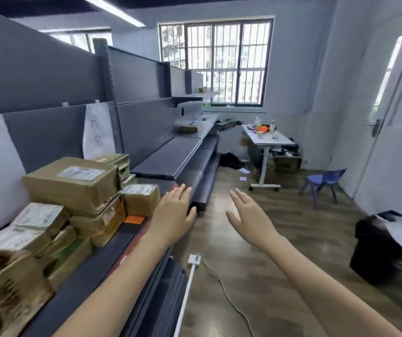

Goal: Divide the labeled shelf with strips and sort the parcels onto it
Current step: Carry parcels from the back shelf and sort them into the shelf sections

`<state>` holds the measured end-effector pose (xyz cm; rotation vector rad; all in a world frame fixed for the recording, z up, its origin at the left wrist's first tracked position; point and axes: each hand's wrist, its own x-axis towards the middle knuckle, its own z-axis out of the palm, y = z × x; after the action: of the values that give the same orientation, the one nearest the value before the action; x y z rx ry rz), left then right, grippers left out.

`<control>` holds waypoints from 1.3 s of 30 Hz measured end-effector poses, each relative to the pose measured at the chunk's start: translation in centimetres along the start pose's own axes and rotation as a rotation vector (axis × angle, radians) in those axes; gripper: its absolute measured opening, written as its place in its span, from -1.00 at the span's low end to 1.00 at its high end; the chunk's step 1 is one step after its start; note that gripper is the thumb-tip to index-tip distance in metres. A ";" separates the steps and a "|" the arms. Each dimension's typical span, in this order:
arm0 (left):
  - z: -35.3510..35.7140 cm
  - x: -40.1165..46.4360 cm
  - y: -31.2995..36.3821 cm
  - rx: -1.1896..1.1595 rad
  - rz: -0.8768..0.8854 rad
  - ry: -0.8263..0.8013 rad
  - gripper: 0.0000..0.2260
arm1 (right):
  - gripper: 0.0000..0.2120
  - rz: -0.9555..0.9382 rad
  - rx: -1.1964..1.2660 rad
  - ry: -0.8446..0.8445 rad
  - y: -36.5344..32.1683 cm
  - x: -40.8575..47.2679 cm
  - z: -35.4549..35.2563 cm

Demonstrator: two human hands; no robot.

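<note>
A long dark grey shelf (pixel 170 156) runs along the left wall. Brown cardboard parcels (pixel 73 183) with white address labels are stacked at its near end, a small one (pixel 140 199) at the right of the pile. White paper labels (pixel 99 130) hang on the back panel. An orange strip (pixel 134 219) lies on the shelf beside the parcels. My left hand (pixel 174 212) is stretched out flat over the shelf's front edge, fingers straight, holding nothing. My right hand (pixel 248 215) is held out open over the floor, empty.
A white table (pixel 268 139) with bottles stands at the back under a barred window (pixel 215 62). A blue child's chair (pixel 324 183) is on the wooden floor. A black bin (pixel 387 246) with papers sits at right. A white cable and plug (pixel 193 260) lie on the floor.
</note>
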<state>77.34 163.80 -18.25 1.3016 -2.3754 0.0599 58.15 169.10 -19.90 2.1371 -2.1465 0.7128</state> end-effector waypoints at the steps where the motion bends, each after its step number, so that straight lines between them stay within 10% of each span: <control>1: 1.1 2.6 -0.5 0.000 0.013 0.009 -0.49 | -0.46 -0.003 -0.009 0.009 1.2 2.4 0.4; 19: 21.7 50.3 -1.1 -0.019 0.167 -0.043 -0.48 | -0.46 0.155 0.003 0.093 30.0 41.5 6.8; 39: 45.0 103.8 -6.0 -0.052 -0.103 0.054 -0.50 | -0.44 -0.080 0.006 -0.055 62.1 94.3 15.2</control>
<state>18.09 67.23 -19.82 1.3777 -2.2469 0.0023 -1.94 72.35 -20.27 2.2570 -2.0735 0.6630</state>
